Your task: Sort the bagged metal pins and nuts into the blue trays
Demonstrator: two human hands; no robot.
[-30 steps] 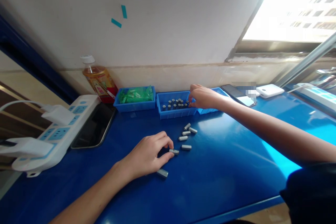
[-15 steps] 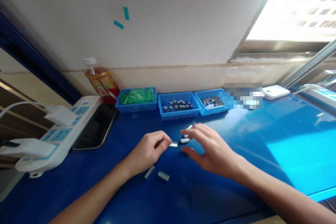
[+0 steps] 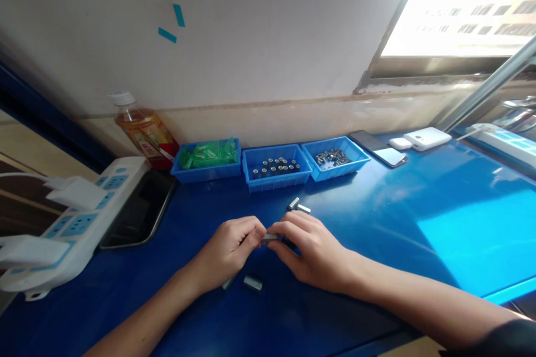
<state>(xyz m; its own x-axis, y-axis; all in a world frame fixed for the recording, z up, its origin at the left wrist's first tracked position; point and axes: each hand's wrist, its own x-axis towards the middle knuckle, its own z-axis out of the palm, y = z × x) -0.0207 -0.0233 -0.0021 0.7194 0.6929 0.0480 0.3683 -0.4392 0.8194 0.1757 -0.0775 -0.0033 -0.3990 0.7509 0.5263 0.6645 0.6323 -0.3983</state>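
Note:
Between my two hands is a short grey metal piece, apparently a long hex nut point(image 3: 269, 239). My left hand point(image 3: 232, 248) pinches its left end between thumb and fingertips. My right hand point(image 3: 314, 248) closes thumb and index finger on its right end. Just beyond my right hand lie two similar nuts point(image 3: 298, 206) on the blue table point(image 3: 318, 318). Nearer me, under my left wrist, rest another nut point(image 3: 253, 283) and one partly hidden by the wrist. Something dark beneath my right fingers is mostly covered.
Along the wall stand three blue bins: one with a green plastic bag point(image 3: 209, 153), one with upright metal pieces point(image 3: 274, 167), one with small screw-like parts point(image 3: 333, 157). A power strip point(image 3: 84, 223), dark phone point(image 3: 138, 209) and drink bottle point(image 3: 146, 134) occupy the left; another phone point(image 3: 379, 148) lies right.
My right hand has moved left from its open pose and closed on the nut held by my left hand. The view has shifted slightly to the right.

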